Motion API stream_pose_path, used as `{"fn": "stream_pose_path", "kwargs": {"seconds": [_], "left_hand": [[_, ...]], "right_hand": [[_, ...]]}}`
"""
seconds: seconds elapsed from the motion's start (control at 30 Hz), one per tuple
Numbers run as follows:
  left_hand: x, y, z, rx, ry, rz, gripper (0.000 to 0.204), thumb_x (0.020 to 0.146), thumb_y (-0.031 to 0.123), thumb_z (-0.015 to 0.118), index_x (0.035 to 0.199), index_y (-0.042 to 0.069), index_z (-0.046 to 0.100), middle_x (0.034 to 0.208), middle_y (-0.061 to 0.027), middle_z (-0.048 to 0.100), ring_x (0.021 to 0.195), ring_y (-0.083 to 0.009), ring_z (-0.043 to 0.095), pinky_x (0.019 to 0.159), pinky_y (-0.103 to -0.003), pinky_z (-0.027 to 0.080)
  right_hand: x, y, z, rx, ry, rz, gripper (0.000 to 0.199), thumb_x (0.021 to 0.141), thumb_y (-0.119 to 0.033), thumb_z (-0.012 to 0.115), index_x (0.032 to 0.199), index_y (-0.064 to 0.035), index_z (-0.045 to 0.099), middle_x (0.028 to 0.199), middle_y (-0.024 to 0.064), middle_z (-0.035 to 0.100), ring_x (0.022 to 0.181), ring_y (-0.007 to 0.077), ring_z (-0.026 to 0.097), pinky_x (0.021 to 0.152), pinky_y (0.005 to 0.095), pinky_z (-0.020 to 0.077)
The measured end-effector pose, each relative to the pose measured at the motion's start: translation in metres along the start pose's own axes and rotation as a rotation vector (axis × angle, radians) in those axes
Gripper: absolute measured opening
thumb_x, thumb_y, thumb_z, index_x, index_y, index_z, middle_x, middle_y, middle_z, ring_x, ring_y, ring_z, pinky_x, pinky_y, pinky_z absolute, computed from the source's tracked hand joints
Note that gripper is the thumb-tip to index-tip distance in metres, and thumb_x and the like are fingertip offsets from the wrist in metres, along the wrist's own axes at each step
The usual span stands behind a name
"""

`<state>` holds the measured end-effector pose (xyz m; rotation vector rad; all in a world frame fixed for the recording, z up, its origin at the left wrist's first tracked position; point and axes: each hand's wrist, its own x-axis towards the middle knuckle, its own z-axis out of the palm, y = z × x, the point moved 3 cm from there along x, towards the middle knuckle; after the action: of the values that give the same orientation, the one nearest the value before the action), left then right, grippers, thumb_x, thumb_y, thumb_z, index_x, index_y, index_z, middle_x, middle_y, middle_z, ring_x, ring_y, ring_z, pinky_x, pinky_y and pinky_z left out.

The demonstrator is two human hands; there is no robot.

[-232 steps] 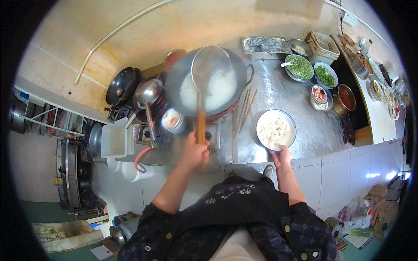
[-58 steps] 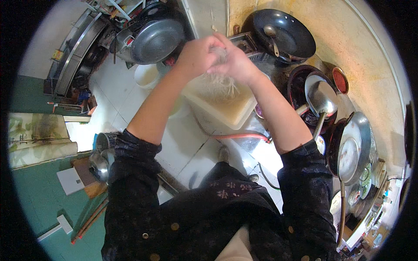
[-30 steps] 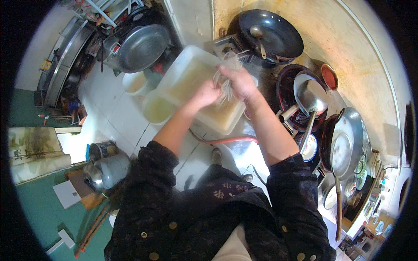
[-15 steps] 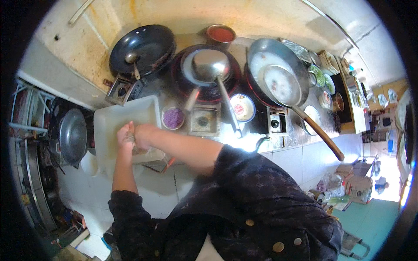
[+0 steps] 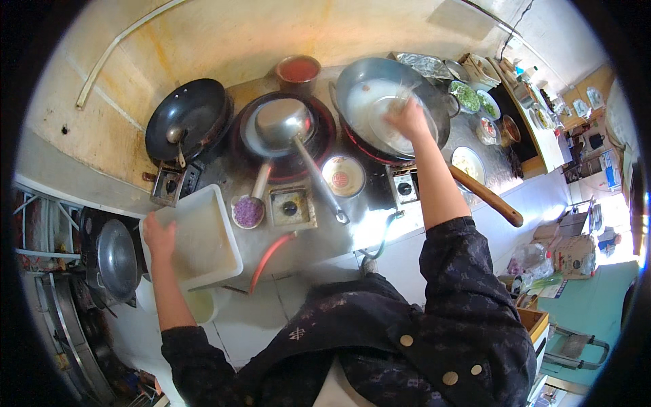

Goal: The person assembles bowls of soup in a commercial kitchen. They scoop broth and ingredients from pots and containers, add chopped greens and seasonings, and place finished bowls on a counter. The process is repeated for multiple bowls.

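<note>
My right hand [image 5: 409,121] is over the large wok [image 5: 374,73] on the right. Its fingers are curled and blurred, with a pale, translucent clump at the fingertips that I cannot make out. Below it, a round strainer [image 5: 380,122] with a wooden handle [image 5: 488,198] sits in whitish liquid. At the left side of a white rectangular tub [image 5: 229,254] is my left hand [image 5: 158,234], thumb apart from the loosely bent fingers and nothing visible in them. Cloudy liquid covers the tub's bottom.
A steel ladle [image 5: 283,119] lies over the middle pot. Beside the tub stands a bowl of chopped purple food [image 5: 248,211]. A patterned enamel bowl [image 5: 343,176], a black wok [image 5: 186,112], a pot of red sauce [image 5: 298,70] and a red hose [image 5: 270,261] are also around.
Both hands were together over the tub. My right hand has moved right to the wok; my left hand has shifted to the tub's left side. The view has turned rightward.
</note>
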<state>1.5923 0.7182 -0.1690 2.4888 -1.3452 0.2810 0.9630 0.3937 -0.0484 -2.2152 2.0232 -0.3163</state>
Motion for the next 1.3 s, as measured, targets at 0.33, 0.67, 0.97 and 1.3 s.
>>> {"fn": "stream_pose_path", "kwargs": {"seconds": [0.33, 0.67, 0.97, 1.3], "left_hand": [[-0.071, 0.269, -0.141, -1.122, -0.114, -0.057, 0.010, 0.097, 0.005, 0.060, 0.107, 0.005, 0.062, 0.086, 0.0019, 0.059, 0.074, -0.0057, 0.051, 0.067, -0.021, 0.043], [-0.204, 0.514, -0.077, -1.491, -0.875, -0.337, 0.012, 0.104, 0.012, 0.055, 0.100, 0.004, 0.063, 0.078, 0.0017, 0.053, 0.066, -0.0070, 0.049, 0.062, -0.022, 0.042], [-0.274, 0.719, -0.035, -1.972, -1.122, -0.835, 0.064, 0.104, 0.054, 0.044, 0.136, -0.002, 0.049, 0.136, -0.0223, 0.058, 0.098, -0.0279, 0.066, 0.089, -0.042, 0.055], [-0.268, 0.718, -0.061, -2.214, -1.113, -0.706, 0.047, 0.098, 0.011, 0.052, 0.141, -0.007, 0.043, 0.106, -0.0122, 0.058, 0.069, -0.0149, 0.055, 0.059, -0.030, 0.048]], "right_hand": [[-0.237, 0.103, 0.043, 0.436, 0.067, -0.266, 0.023, 0.080, -0.002, 0.067, 0.103, -0.0020, 0.063, 0.103, 0.0224, 0.062, 0.103, 0.0419, 0.061, 0.088, 0.0489, 0.0518], [-0.186, 0.466, 0.064, 0.681, -0.131, 0.480, 0.058, 0.081, -0.018, 0.081, 0.129, -0.0036, 0.051, 0.119, 0.0179, 0.060, 0.112, 0.0299, 0.061, 0.087, 0.0430, 0.0563], [-0.120, 0.548, 0.078, 1.563, -0.285, 0.859, 0.072, 0.101, -0.030, 0.061, 0.154, -0.0041, 0.020, 0.141, 0.0244, 0.047, 0.117, 0.0377, 0.061, 0.088, 0.0516, 0.0594], [-0.109, 0.547, 0.115, 2.026, -0.551, 0.711, 0.048, 0.101, -0.007, 0.045, 0.147, 0.0044, 0.034, 0.141, 0.0265, 0.052, 0.124, 0.0397, 0.060, 0.097, 0.0513, 0.0584]]}}
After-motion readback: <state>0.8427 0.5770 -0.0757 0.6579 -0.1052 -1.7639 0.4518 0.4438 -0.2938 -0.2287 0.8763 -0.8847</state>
